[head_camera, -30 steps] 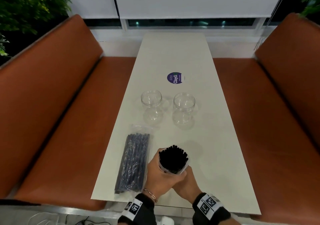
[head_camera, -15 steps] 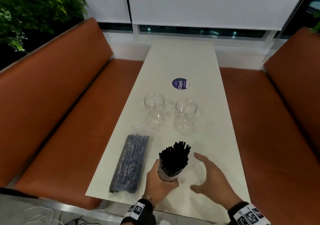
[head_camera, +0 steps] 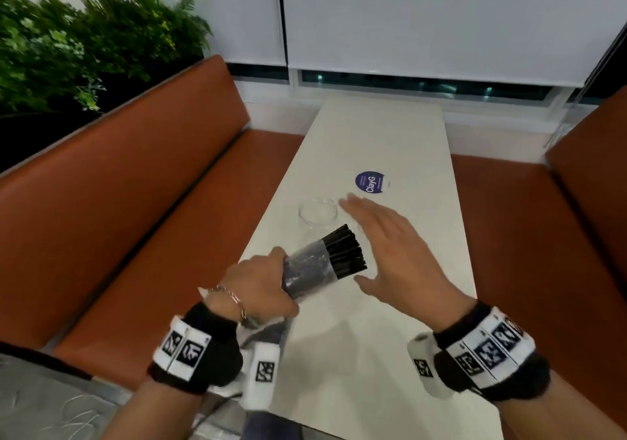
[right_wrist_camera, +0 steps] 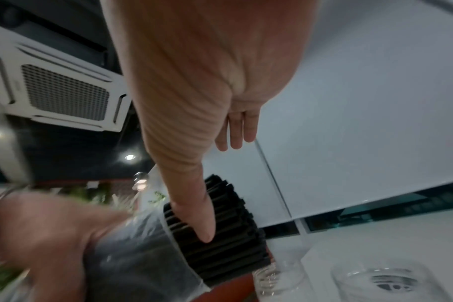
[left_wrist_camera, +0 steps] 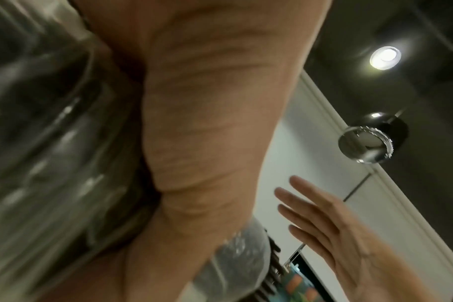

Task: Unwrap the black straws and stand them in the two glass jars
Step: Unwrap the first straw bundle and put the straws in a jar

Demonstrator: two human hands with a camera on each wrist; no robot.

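Observation:
My left hand (head_camera: 261, 280) grips a bundle of black straws (head_camera: 344, 253) by its clear plastic wrap (head_camera: 307, 270), held tilted above the table with the bare straw ends pointing up and to the right. My right hand (head_camera: 383, 246) is open with straight fingers just right of those ends; in the right wrist view its thumb (right_wrist_camera: 202, 220) lies in front of the straws (right_wrist_camera: 230, 228). One empty glass jar (head_camera: 317, 214) stands beyond the bundle. The second jar (right_wrist_camera: 391, 284) shows only in the right wrist view; my right hand hides it from the head view.
The long white table (head_camera: 373, 355) carries a round blue sticker (head_camera: 370, 182) past the jars. Orange benches (head_camera: 152, 202) run along both sides. A green plant (head_camera: 68, 49) stands behind the left bench. Crumpled plastic shows under my left wrist (head_camera: 268, 332).
My left hand has lifted the bundle and tipped it from upright to slanting right. My right hand let go of it, swung out, then rose beside the straw ends, covering the right jar.

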